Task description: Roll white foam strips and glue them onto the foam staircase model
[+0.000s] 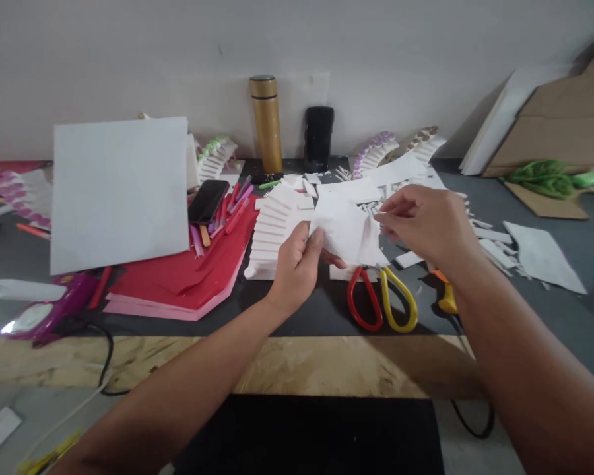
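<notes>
My left hand (297, 264) grips a white sheet of paper (339, 227) between thumb and fingers, raised over the table. At the sheet's right edge, the thumb and fingertips of my right hand (426, 218) are pinched together; whatever is between them is too small to tell. Scissors (387, 290) with one red and one yellow handle lie below the sheet, their blades hidden. Just left of the sheet is a fan-shaped white piece with raised ribs (272, 231). White paper scraps (497, 251) are strewn to the right, partly behind my right arm.
A gold flask (266, 125) and a black phone-like object (319, 138) stand by the wall. On the left are a white board (119, 198), red sheets (178, 280), a dark phone (208, 202) and a purple glue gun (64, 307) with a cord. Cardboard (554, 125) leans at right.
</notes>
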`<action>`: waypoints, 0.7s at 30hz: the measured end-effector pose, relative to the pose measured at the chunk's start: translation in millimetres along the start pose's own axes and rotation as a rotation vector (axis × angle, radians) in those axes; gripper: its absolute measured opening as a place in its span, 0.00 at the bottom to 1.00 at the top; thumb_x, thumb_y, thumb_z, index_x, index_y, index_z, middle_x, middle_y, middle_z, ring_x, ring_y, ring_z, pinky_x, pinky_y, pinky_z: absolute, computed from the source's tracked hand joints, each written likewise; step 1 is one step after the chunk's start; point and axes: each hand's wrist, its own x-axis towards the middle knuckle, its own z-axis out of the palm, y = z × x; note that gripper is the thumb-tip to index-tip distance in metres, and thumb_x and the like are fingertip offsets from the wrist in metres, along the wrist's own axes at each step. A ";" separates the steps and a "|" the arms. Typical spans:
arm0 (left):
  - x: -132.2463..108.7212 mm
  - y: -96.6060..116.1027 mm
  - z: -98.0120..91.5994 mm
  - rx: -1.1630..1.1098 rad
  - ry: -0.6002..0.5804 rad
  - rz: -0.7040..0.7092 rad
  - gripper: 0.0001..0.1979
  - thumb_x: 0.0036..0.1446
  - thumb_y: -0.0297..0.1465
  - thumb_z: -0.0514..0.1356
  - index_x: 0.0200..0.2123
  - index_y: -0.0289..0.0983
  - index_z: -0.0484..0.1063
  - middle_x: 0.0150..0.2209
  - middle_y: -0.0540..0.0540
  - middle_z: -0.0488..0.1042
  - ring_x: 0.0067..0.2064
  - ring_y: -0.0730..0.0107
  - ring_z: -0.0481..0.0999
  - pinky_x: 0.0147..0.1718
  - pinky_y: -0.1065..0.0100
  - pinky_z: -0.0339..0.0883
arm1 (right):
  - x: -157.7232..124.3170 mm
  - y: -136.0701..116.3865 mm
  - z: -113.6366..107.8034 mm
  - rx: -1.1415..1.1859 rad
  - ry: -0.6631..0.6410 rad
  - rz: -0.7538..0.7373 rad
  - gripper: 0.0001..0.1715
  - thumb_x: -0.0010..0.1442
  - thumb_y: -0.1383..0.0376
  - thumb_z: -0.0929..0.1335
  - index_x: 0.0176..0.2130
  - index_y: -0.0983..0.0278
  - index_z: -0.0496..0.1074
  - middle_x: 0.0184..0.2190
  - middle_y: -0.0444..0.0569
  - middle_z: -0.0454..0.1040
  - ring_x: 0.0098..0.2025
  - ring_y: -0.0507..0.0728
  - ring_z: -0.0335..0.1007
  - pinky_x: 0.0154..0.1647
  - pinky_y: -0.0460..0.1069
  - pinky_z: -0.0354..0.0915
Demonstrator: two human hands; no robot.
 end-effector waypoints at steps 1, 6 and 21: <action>2.3 -3.1 -2.0 -0.054 -0.004 -0.021 0.14 0.67 0.43 0.60 0.36 0.39 0.68 0.25 0.54 0.72 0.27 0.72 0.76 0.35 0.68 0.68 | 0.9 3.0 4.5 0.108 0.051 0.021 0.10 0.60 0.59 0.73 0.31 0.62 0.74 0.21 0.47 0.75 0.22 0.56 0.72 0.27 0.52 0.67; 14.1 -9.3 -9.7 -0.384 -0.042 -0.219 0.10 0.54 0.37 0.70 0.33 0.37 0.75 0.29 0.51 0.77 0.31 0.72 0.77 0.35 0.70 0.71 | -0.9 18.2 28.2 0.466 0.102 -0.036 0.24 0.64 0.45 0.69 0.37 0.63 0.78 0.34 0.53 0.81 0.37 0.59 0.80 0.39 0.53 0.74; 22.1 -13.4 -25.1 -0.219 -0.075 -0.228 0.11 0.57 0.37 0.69 0.41 0.36 0.80 0.35 0.47 0.82 0.31 0.71 0.79 0.30 0.70 0.78 | -14.2 13.4 31.7 0.861 -0.425 0.227 0.20 0.50 0.53 0.79 0.33 0.65 0.77 0.24 0.44 0.77 0.20 0.49 0.68 0.18 0.43 0.58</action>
